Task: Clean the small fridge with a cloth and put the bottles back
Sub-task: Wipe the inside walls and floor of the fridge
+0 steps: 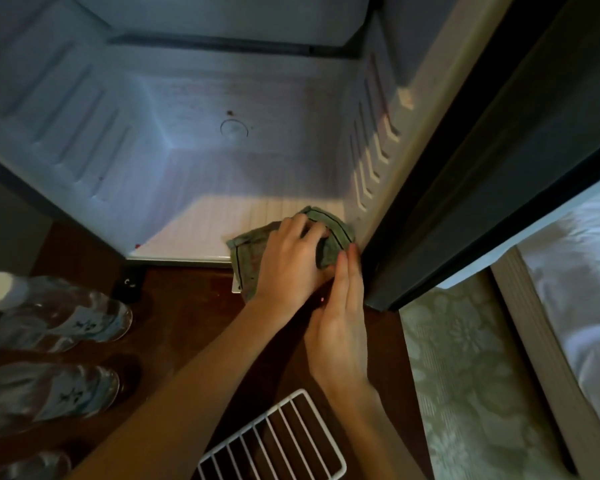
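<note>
The left hand is lying palm-down on the cloth, its fingers curled over the folds and gripping them. The cloth, green with a dark line near its edge, is sitting at the front right corner of the fridge floor, partly hanging over the front lip under the left wrist. The right hand is lying just beside the left one, on its near side, fingers straight and held together, released, with the fingertips touching the cloth's near right edge; it is grasping nothing. Directly right of both hands, the dark edge of the door is standing open.

Ahead of the hands, the fridge is standing empty, its white ribbed floor lit at the front and its back wall in shadow, with a round fitting in the middle of that wall. Ribbed ledges are running along both side walls.

Well to the left of the left forearm, three clear bottles are lying on the dark brown floor, the nearest one only partly in view. Below the right wrist, close to the person, a white wire rack is lying flat on the same floor. Far to the right of the hands, a pale patterned carpet and a bed with white sheets are showing.
</note>
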The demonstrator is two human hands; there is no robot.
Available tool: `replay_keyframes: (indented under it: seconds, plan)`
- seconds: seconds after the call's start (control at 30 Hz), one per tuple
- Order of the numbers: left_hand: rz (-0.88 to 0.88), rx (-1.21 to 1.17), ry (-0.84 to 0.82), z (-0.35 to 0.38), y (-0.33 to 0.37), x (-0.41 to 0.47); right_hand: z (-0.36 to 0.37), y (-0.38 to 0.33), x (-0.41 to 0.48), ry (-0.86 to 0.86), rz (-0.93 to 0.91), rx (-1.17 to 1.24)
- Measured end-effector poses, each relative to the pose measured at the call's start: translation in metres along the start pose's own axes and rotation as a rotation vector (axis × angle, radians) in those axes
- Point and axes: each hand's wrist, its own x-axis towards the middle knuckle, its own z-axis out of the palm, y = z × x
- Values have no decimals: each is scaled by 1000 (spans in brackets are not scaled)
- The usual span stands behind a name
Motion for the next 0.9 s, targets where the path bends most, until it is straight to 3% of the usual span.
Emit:
replay_keyframes:
  seconds: [0.1, 0.27, 0.5, 0.9]
  plan:
    - [40, -7, -1, 1, -6, 19, 7, 0, 24, -43, -58, -77]
    - [-64, -108, -1, 6, -14, 47, 22, -5, 55, -30, 32, -87]
    - [-34, -161, -37, 4, -10, 2, 14, -4, 7, -67, 29, -105]
    - [-11, -189, -49, 6, -20, 32, 8, -20, 36, -143, 80, -87]
